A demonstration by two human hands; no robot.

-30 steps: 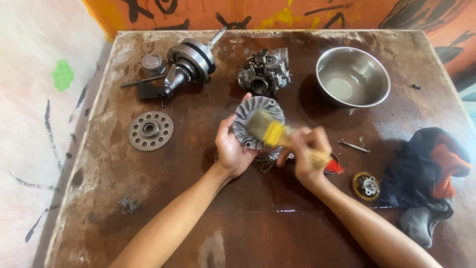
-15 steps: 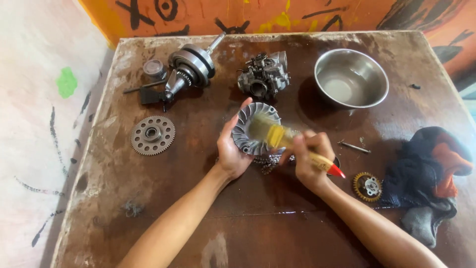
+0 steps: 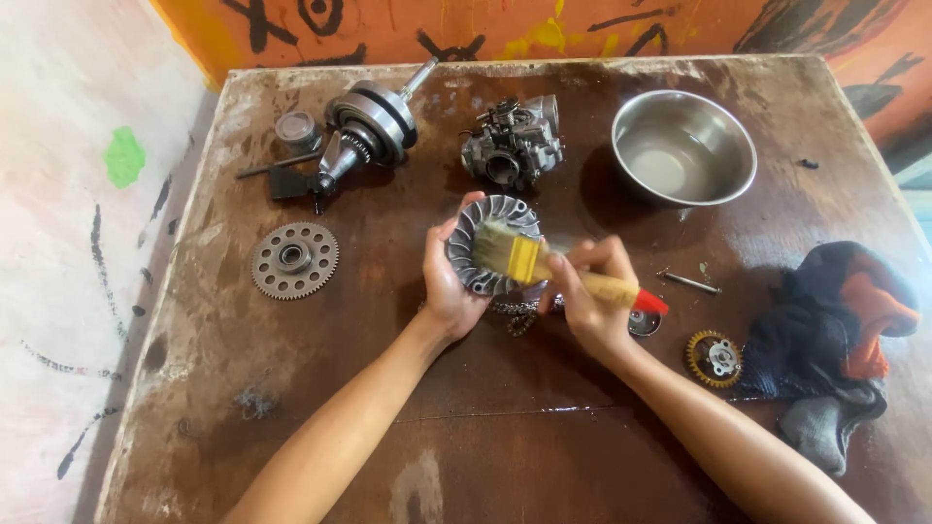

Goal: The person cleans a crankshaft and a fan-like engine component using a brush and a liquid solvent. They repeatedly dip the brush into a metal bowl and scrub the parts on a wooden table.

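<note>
The left hand grips a round, grey finned metal disc tilted upright, while the right hand, just beside it, clasps a yellow-ferruled wooden paintbrush, bristles lying leftward across the disc's face.

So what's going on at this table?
A person holds a finned metal disc up in the left hand and has a paintbrush in the right hand, bristles on the disc's face. A chain lies under the hands; a steel bowl, gears and other engine parts sit around them.
</note>
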